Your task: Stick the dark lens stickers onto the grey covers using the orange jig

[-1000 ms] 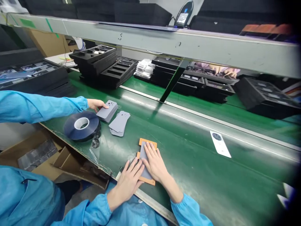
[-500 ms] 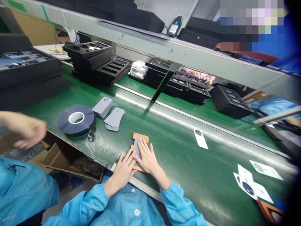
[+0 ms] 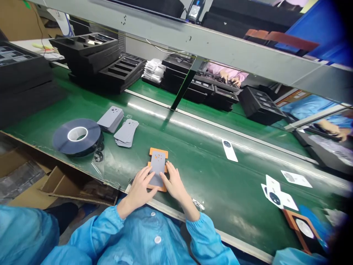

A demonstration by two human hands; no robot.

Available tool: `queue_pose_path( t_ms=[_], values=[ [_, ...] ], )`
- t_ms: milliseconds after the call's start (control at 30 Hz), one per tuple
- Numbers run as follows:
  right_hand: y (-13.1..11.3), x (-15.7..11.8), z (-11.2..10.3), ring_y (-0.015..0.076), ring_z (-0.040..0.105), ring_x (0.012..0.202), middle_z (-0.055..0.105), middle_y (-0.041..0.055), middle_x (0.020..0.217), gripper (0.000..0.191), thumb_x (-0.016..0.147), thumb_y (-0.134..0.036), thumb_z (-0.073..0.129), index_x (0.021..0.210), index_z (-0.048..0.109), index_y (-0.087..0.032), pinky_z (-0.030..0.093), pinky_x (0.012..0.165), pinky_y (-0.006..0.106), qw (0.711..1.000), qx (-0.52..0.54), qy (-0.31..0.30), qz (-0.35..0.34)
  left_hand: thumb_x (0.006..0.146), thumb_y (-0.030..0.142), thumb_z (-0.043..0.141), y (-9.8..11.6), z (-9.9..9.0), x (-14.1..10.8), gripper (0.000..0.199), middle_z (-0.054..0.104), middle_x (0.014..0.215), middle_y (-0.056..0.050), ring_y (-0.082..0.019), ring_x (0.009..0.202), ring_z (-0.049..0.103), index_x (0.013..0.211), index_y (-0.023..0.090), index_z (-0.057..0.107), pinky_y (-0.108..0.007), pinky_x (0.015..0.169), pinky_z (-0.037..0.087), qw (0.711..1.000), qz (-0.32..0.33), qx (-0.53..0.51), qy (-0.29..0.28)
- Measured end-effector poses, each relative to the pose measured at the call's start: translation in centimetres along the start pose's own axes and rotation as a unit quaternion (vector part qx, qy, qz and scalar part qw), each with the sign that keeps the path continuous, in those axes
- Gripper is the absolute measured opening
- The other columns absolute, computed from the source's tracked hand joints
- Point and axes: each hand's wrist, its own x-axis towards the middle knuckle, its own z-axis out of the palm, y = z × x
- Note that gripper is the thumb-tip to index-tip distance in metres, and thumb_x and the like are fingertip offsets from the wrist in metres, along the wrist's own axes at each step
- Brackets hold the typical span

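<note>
An orange jig (image 3: pixel 158 151) lies on the green bench in front of me, with a grey phone-back-shaped sheet (image 3: pixel 158 167) in it. The sheet has several round holes at its far end, and orange shows through them. My left hand (image 3: pixel 140 186) rests at the sheet's near left side, fingers stretched out, their tips on the sheet's edge. On the opposite side, my right hand (image 3: pixel 175 184) lies with fingers apart along the jig's right edge, its thumb touching the sheet. Two stacks of similar grey sheets, a squared one (image 3: pixel 110 117) and a fanned one (image 3: pixel 127 131), stand left of the jig.
A large tape roll (image 3: pixel 59 138) sits at the left. Black foam trays (image 3: pixel 88 55) are stacked beyond the rail. White phone-shaped pieces (image 3: pixel 229 151) lie to the right, near another orange jig (image 3: pixel 289 219). A co-worker's blue sleeve (image 3: pixel 24 224) is at lower left.
My right hand has drawn back from the sheet's middle to the right edge, uncovering the holes. The co-worker's hand at the left has gone from view. The camera view has shifted.
</note>
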Motion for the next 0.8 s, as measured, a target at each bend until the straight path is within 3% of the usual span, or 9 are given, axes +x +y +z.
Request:
queue_pose_path(
  t_ms=[133, 267, 400, 533, 633, 733, 800],
  values=[
    [-2.7, 0.2, -0.6, 0.032, 0.047, 0.15, 0.051, 0.0168, 0.16, 0.066, 0.1, -0.06, 0.052, 0.152, 0.056, -0.02, 0.036, 0.125, 0.054, 0.988, 0.147, 0.023, -0.035, 0.098, 0.045, 0.062, 0.0, -1.0, 2.0, 0.055, 0.058, 0.152, -0.017, -0.031, 0.141, 0.055, 0.146, 0.019, 0.056, -0.051, 0.117, 0.047, 0.98, -0.115, -0.145, 0.073],
    [-4.0, -0.1, -1.7, 0.0297, 0.058, 0.139, 0.063, 0.0132, 0.149, 0.046, 0.099, -0.05, 0.057, 0.133, 0.071, -0.023, 0.044, 0.12, 0.048, 0.973, 0.214, 0.016, -0.089, 0.097, 0.051, 0.062, -0.9, -2.2, 3.6, 0.063, 0.069, 0.136, -0.017, -0.028, 0.117, 0.071, 0.149, 0.017, 0.049, -0.041, 0.094, 0.059, 0.913, -0.255, -0.302, 0.102],
    [-3.4, 0.5, -1.0, 0.0241, 0.074, 0.095, 0.078, 0.0126, 0.115, 0.045, 0.094, -0.046, 0.064, 0.129, 0.071, -0.019, 0.06, 0.089, 0.042, 0.972, 0.232, -0.034, 0.01, 0.081, 0.046, 0.078, -1.7, -3.0, 4.2, 0.09, 0.075, 0.121, -0.016, -0.027, 0.098, 0.076, 0.154, 0.015, 0.038, -0.033, 0.077, 0.06, 0.851, -0.323, -0.396, 0.123],
    [-3.4, 1.2, 0.2, 0.0163, 0.071, 0.07, 0.076, 0.0045, 0.093, 0.061, 0.085, -0.041, 0.076, 0.14, 0.062, -0.019, 0.059, 0.067, 0.032, 0.916, 0.379, -0.124, 0.056, 0.078, 0.045, 0.08, -1.3, -3.0, 5.4, 0.095, 0.074, 0.123, -0.017, -0.026, 0.088, 0.077, 0.156, 0.017, 0.033, -0.034, 0.07, 0.061, 0.803, -0.341, -0.475, 0.112],
    [-3.1, 3.3, -0.2, 0.0138, 0.066, 0.056, 0.071, -0.0003, 0.078, 0.061, 0.082, -0.04, 0.078, 0.136, 0.063, -0.017, 0.051, 0.049, 0.024, 0.886, 0.44, -0.126, 0.071, 0.075, 0.044, 0.082, -0.2, -3.6, 7.5, 0.094, 0.071, 0.131, -0.019, -0.03, 0.105, 0.074, 0.154, 0.018, 0.037, -0.038, 0.081, 0.062, 0.813, -0.328, -0.46, 0.141],
    [-1.6, 8.4, -2.3, 0.0132, 0.061, 0.05, 0.069, -0.0012, 0.066, 0.06, 0.081, -0.04, 0.076, 0.133, 0.065, -0.012, 0.048, 0.044, 0.023, 0.908, 0.409, -0.05, 0.068, 0.079, 0.043, 0.083, 2.4, -6.8, 9.5, 0.064, 0.068, 0.136, -0.017, -0.029, 0.122, 0.067, 0.133, 0.018, 0.06, -0.039, 0.095, 0.058, 0.864, -0.247, -0.393, 0.194],
    [0.0, 13.2, -4.4, 0.0136, 0.06, 0.049, 0.068, 0.0, 0.062, 0.055, 0.081, -0.033, 0.074, 0.128, 0.068, -0.007, 0.05, 0.044, 0.024, 0.938, 0.333, 0.021, 0.095, 0.091, 0.046, 0.073, 5.0, -10.1, 9.8, 0.032, 0.074, 0.12, -0.013, -0.026, 0.112, 0.07, 0.106, 0.018, 0.071, -0.039, 0.092, 0.059, 0.893, -0.14, -0.402, 0.144]
  ],
)
